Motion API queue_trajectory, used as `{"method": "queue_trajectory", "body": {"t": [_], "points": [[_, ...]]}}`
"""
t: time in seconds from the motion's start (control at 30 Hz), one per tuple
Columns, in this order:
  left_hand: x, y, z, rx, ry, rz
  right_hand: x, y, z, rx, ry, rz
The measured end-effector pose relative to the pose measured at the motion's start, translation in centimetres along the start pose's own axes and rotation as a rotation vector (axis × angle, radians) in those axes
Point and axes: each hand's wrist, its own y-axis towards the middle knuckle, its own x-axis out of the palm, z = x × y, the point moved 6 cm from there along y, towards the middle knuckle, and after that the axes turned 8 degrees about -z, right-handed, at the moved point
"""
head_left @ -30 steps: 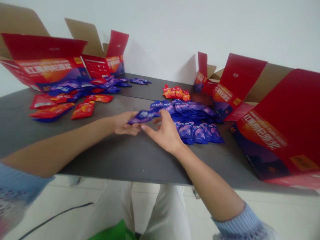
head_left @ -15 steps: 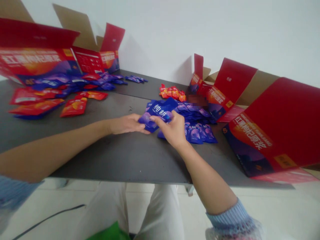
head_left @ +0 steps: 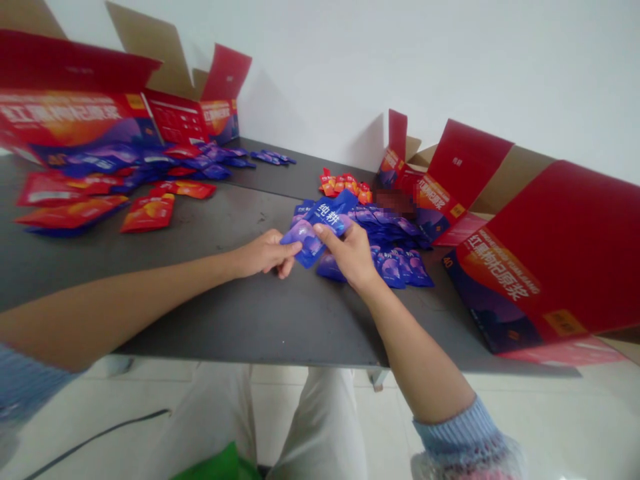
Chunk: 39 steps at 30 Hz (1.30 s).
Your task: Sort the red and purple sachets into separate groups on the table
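Above the table's middle I hold a blue-purple pouch [head_left: 314,230] with white lettering, tilted to the right. My right hand [head_left: 350,255] grips it from the right, thumb across its front; whether more pouches lie behind it is hidden. At its lower left corner, my left hand [head_left: 273,254] pinches the edge between thumb and curled fingers. Just behind and right of my hands is a heap of blue pouches [head_left: 385,223], with several more blue pouches [head_left: 400,267] fanned out in front of it. Small red-orange pouches [head_left: 345,185] lie in a cluster behind the heap.
Open red boxes stand on the right, a large box [head_left: 520,273] nearest and a smaller box [head_left: 440,190] behind. At the left, another open box [head_left: 85,123] stands behind mixed blue pouches [head_left: 150,160] and red pouches [head_left: 147,213]. The grey table [head_left: 240,327] ends before my knees.
The pouch has turned more upright between my hands. My left hand's fingers have curled in, and its thumb now presses on the pouch's lower left corner.
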Motion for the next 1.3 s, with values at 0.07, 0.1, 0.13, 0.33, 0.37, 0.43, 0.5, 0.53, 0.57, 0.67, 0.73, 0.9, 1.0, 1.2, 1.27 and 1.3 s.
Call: {"method": "queue_trajectory", "body": {"t": [0.07,0.1,0.13,0.33,0.37,0.43,0.5,0.53,0.57,0.67,0.73,0.9,1.0,1.2,1.27,1.3], "points": [[-0.1,0.2,0.3,0.048,-0.111,-0.016,-1.0,0.2,0.9,0.068,-0.007,0.078],[-0.3,0.2,0.3,0.051,-0.147,-0.014,-1.6,0.3,1.5,0.099,-0.018,0.119],[-0.6,0.3,0.2,0.04,-0.165,-0.001,-2.1,0.4,2.1,0.125,-0.036,0.155],[-4.3,-0.2,-0.9,-0.051,0.128,0.296,-2.8,-0.2,2.8,0.279,-0.483,0.246],[-4.7,-0.4,-0.8,-0.069,0.258,0.319,-2.5,-0.6,2.4,0.34,-0.597,0.237],[-4.9,-0.6,-0.4,-0.102,0.54,0.307,-1.8,-1.2,1.4,0.431,-0.806,0.194],[-4.6,-0.7,0.2,-0.104,0.773,0.264,-1.3,-1.5,0.3,0.425,-0.974,0.182],[-4.5,-0.7,0.4,-0.092,0.856,0.252,-1.3,-1.5,-0.3,0.387,-1.03,0.204],[-4.3,-0.7,0.6,-0.078,0.916,0.247,-1.3,-1.5,-0.7,0.335,-1.064,0.233],[-4.1,-0.5,0.6,-0.072,0.995,0.239,-1.2,-1.4,-1.1,0.188,-1.06,0.25],[-4.2,-0.4,0.2,-0.094,0.993,0.234,-0.4,-1.4,-1.2,0.117,-1.069,0.174],[-4.3,-0.3,0.1,-0.145,0.976,0.277,3.4,-2.3,-0.5,0.149,-1.174,-0.256],[-4.2,-0.2,0.2,-0.184,0.984,0.303,4.2,-2.8,-0.5,0.241,-1.265,-0.38],[-4.1,-0.3,0.2,-0.182,0.992,0.315,3.2,-2.8,-1.4,0.317,-1.356,-0.364],[-4.1,-0.3,0.1,-0.185,0.985,0.309,3.0,-2.7,-1.6,0.298,-1.34,-0.319],[-4.1,-0.3,0.1,-0.19,0.986,0.31,3.0,-2.7,-1.7,0.277,-1.329,-0.294]]}}
